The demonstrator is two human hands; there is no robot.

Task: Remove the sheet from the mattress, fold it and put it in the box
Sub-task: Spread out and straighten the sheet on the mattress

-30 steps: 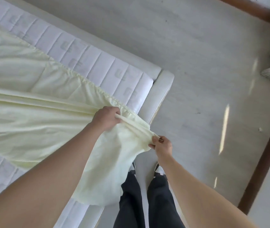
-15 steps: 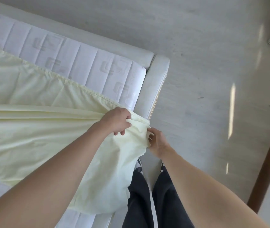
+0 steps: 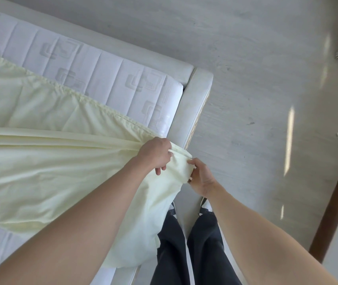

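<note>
Head view shows a pale yellow sheet [image 3: 50,165], soft and creased, pulled off the quilted white mattress [image 3: 106,79] at its corner. Left hand [image 3: 155,154] is clenched on the gathered hem; right hand [image 3: 202,177] pinches the cloth beside it. Sheet's far end runs out of frame.

Sheet [image 3: 40,161] and mattress [image 3: 102,64] cut off at left.

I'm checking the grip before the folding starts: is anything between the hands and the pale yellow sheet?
Nothing visible. The left hand and the right hand both already clutch the pale yellow fabric sheet at its bunched corner, beside the corner of the white quilted mattress. No box is in view.
</note>
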